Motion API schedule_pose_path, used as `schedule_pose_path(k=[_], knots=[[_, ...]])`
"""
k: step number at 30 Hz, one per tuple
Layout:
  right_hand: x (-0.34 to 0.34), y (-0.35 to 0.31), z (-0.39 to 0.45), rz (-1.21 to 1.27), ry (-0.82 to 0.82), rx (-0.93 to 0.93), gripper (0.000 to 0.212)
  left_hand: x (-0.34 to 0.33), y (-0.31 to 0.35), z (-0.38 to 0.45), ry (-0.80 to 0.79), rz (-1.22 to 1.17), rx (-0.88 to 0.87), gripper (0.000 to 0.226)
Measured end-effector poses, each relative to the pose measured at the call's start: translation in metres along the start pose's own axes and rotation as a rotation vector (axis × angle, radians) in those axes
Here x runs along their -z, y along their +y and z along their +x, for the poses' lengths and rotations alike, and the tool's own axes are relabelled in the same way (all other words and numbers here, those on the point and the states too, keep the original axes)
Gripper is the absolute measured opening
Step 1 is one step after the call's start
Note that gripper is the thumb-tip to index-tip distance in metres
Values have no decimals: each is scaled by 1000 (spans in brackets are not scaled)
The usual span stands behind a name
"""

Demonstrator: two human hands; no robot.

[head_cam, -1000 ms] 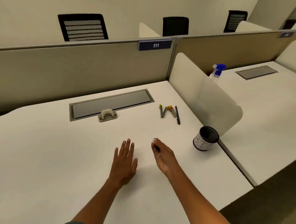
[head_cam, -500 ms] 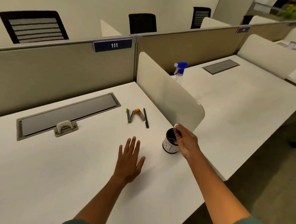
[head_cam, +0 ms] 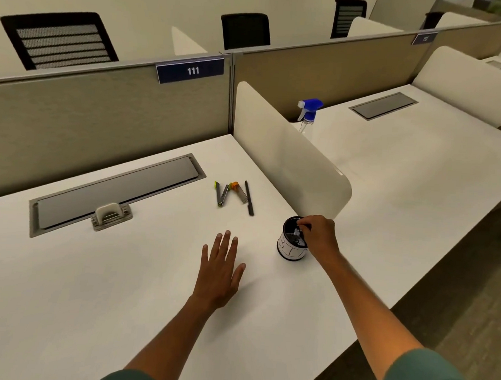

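Standing upright, the cup (head_cam: 289, 250) is white outside, black inside.

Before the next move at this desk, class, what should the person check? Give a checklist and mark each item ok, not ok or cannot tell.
1. Cup stands upright on the desk: ok.
2. Right hand is over the cup's mouth, fingers curled at the rim: ok.
3. The fingertips are pinching something: cannot tell. White bits show inside the cup.
4. Left hand lies flat on the desk, apart from the cup: ok.
5. Pens lie loose on the desk beyond the hands, with nothing in the way: ok.
6. Cup is far enough from the desk's right edge: probably ok, but move with care.
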State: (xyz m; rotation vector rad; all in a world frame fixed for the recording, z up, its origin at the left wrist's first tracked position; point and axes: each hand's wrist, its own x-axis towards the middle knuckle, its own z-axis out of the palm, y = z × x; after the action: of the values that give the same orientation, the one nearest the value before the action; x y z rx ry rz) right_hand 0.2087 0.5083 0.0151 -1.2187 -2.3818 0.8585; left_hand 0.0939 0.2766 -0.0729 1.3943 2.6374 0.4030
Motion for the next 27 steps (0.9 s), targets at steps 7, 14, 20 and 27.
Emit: schedule_pose_path(k=[7, 14, 20, 27], knots=[[-1, -4, 4, -114, 41, 21, 13, 6, -9, -5, 7, 10, 24, 69], [-1, -6, 3, -244, -44, 90, 20, 15, -19, -13, 28, 17, 39, 74], [2, -11, -6, -267, 11, 125, 22, 21, -29, -24, 51, 5, 45, 73], [-8, -27, -19, -111, 158, 146, 18, 32, -50, -51, 62, 19, 81, 69]])
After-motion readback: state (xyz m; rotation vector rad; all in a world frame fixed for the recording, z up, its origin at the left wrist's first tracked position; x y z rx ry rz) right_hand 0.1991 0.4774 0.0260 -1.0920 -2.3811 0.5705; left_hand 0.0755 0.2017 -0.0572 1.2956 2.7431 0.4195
